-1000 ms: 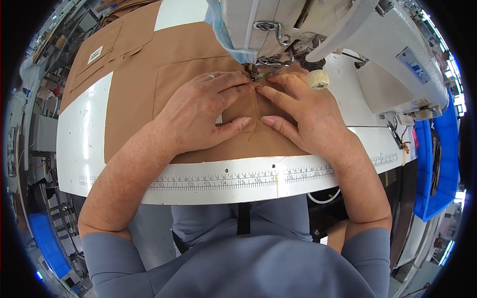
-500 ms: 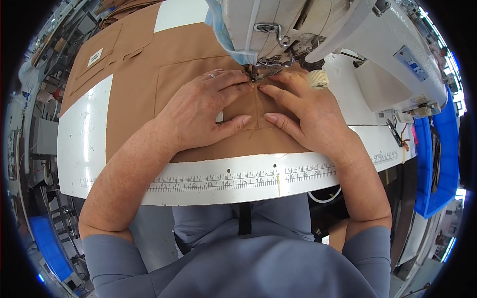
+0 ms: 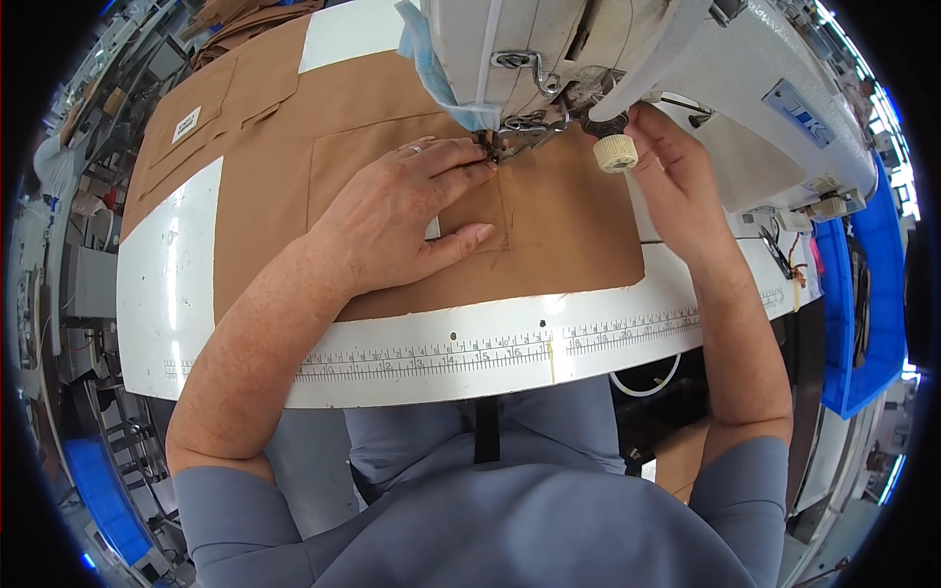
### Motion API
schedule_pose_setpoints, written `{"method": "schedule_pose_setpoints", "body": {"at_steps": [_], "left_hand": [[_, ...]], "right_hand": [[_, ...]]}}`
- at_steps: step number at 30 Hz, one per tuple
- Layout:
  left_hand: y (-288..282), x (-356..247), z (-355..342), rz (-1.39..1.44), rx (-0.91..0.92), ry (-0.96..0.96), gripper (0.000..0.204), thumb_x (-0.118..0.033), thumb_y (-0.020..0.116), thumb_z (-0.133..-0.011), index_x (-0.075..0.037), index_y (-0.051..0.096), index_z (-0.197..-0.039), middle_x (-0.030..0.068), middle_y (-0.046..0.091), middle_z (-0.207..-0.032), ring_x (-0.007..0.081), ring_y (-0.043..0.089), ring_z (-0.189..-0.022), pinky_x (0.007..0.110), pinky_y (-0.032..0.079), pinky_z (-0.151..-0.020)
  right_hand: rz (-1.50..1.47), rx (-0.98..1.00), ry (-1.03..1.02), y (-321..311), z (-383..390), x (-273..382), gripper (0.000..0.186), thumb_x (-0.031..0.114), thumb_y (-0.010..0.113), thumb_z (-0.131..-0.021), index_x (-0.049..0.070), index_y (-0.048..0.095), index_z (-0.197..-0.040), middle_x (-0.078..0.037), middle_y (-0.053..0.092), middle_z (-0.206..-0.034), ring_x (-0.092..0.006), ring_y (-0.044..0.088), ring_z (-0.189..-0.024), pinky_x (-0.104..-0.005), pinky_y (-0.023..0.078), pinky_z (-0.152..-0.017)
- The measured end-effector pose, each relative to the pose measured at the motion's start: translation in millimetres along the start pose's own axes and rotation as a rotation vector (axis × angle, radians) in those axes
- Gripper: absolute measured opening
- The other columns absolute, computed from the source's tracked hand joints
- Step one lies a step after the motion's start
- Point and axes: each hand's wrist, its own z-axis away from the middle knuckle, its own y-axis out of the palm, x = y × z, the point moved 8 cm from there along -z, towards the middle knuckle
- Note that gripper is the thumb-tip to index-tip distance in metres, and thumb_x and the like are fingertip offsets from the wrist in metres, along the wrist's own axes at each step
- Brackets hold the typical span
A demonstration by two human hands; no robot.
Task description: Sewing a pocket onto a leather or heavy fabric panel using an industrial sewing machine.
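Brown fabric [image 3: 578,230] with stitched seams lies under the sewing machine's needle area [image 3: 492,147]. My left hand [image 3: 392,206] rests flat on it, fingertips close to the presser foot and thumb stretched apart. It wears a ring. Off the fabric, my right hand [image 3: 681,181] is raised beside the cream ridged knob [image 3: 616,154] of the sewing machine [image 3: 676,44]. Its fingers are loosely bent and apart, partly hidden near the machine head; whether they touch it I cannot tell. Loose thread ends lie on the fabric below the needle.
The white table [image 3: 441,372] carries a printed ruler along its front edge. Small snips [image 3: 779,255] lie at the right. A blue bin [image 3: 853,323] hangs beyond them. A light blue cloth strip [image 3: 421,59] hangs on the machine head. More brown fabric [image 3: 245,29] is piled behind.
My right hand has left the fabric and moved up and right to beside the machine's knob, uncovering the fabric's right part. My left hand has stayed in place.
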Motion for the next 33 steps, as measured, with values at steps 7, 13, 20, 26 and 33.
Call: {"method": "schedule_pose_setpoints", "body": {"at_steps": [7,13,20,26,33], "left_hand": [[1.5,-0.5,0.8,0.001,-0.007,0.009,0.053,-0.031,0.078,-0.089,0.000,0.067,-0.131,0.0171,0.062,-0.139,0.0374,0.059,-0.130,0.045,0.050,-0.109],[-0.4,-2.7,0.8,-0.012,-0.017,0.026,0.053,-0.032,0.078,-0.089,-0.001,0.068,-0.131,0.0172,0.062,-0.139,0.0375,0.059,-0.130,0.045,0.050,-0.109],[0.4,-1.9,1.6,-0.028,-0.013,0.017,0.053,-0.032,0.077,-0.090,-0.002,0.068,-0.132,0.0165,0.062,-0.139,0.0379,0.058,-0.131,0.046,0.050,-0.110],[1.6,-3.5,3.0,-0.032,-0.028,0.017,0.053,-0.032,0.078,-0.089,-0.002,0.068,-0.131,0.0167,0.063,-0.138,0.0380,0.059,-0.131,0.046,0.050,-0.110],[1.2,-1.1,3.9,0.010,-0.076,0.023,0.052,-0.030,0.079,-0.087,-0.002,0.069,-0.129,0.0161,0.064,-0.137,0.0371,0.060,-0.128,0.046,0.049,-0.109]], "right_hand": [[-0.285,-0.078,0.051,9.5,-9.1,-15.1,0.046,0.037,0.051,-0.112,-0.005,0.070,-0.106,-0.004,0.068,-0.089,-0.0119,0.061,-0.081,-0.0267,0.050,-0.079],[-0.323,-0.127,0.067,7.7,-11.7,-17.7,0.044,0.037,0.053,-0.111,-0.001,0.071,-0.100,-0.002,0.068,-0.081,-0.0097,0.060,-0.076,-0.0252,0.050,-0.075],[-0.238,-0.189,0.034,7.5,-11.5,-10.8,0.043,0.037,0.053,-0.112,0.001,0.073,-0.097,-0.002,0.068,-0.079,-0.0088,0.061,-0.075,-0.0251,0.050,-0.074],[-0.222,-0.159,0.057,6.3,-9.0,-13.3,0.042,0.035,0.056,-0.110,0.000,0.075,-0.095,-0.002,0.069,-0.078,-0.0089,0.061,-0.075,-0.0261,0.050,-0.072],[-0.058,-0.072,0.054,-17.0,11.1,-8.9,0.037,0.033,0.067,-0.104,-0.001,0.076,-0.094,-0.003,0.070,-0.079,-0.0072,0.060,-0.075,-0.0260,0.049,-0.069]]}}
